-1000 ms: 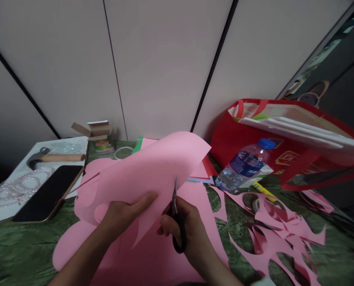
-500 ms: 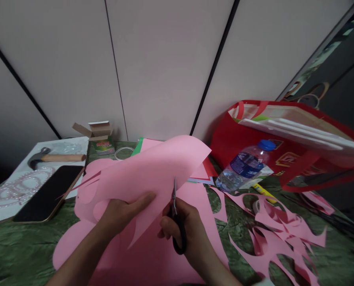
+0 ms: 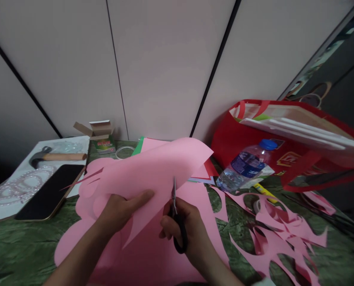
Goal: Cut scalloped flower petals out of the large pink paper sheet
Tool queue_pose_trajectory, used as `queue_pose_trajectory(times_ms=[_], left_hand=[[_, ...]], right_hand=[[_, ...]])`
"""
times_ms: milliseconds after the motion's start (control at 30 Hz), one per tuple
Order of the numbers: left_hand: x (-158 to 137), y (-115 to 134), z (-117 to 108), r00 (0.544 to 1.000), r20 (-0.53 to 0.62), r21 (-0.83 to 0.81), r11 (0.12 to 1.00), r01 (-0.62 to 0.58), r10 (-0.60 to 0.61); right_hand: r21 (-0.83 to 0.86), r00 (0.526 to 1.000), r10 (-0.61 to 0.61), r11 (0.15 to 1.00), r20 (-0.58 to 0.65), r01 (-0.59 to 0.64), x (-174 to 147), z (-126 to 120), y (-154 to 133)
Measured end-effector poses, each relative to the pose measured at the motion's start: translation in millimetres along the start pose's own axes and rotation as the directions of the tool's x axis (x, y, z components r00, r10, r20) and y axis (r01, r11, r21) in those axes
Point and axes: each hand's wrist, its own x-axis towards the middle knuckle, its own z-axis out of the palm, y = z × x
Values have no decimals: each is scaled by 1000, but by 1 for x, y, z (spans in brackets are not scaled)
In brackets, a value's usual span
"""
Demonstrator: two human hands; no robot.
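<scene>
My left hand [image 3: 126, 208] is closed on a curled sheet of pink paper [image 3: 162, 163], thumb on top and fingers underneath. In my right hand [image 3: 185, 228] is a pair of scissors [image 3: 179, 234] with black handles, its blades pointing away from me and set against the sheet's right part. The blades look nearly closed. Beneath both hands lies a larger pink sheet [image 3: 201, 214]. Rounded pink paper pieces [image 3: 72, 242] are stacked to the left, partly hidden by my left forearm.
Pink paper offcuts [image 3: 281, 242] litter the right side. Behind them are a water bottle [image 3: 245, 165], a yellow stick [image 3: 264, 191] and a red bag [image 3: 233, 127]. At left lie a phone [image 3: 50, 194], a hammer [image 3: 64, 157], beads [image 3: 22, 186] and an opened small box [image 3: 104, 143].
The held pink sheet has shifted very slightly, and its lower pointed edge hangs a little farther left. Both hands keep their grips, and the view has moved slightly.
</scene>
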Motion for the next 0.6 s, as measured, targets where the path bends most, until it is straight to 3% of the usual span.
queue_pose_trajectory(times_ms=[333, 600], left_hand=[[2, 2, -4, 999, 36, -83, 996, 18, -15], [6, 1, -9, 990, 138, -170, 985, 10, 13]], right_hand=[[16, 999, -26, 1000, 46, 25, 1, -4, 8], [17, 999, 1, 1000, 34, -1, 2, -3, 9]])
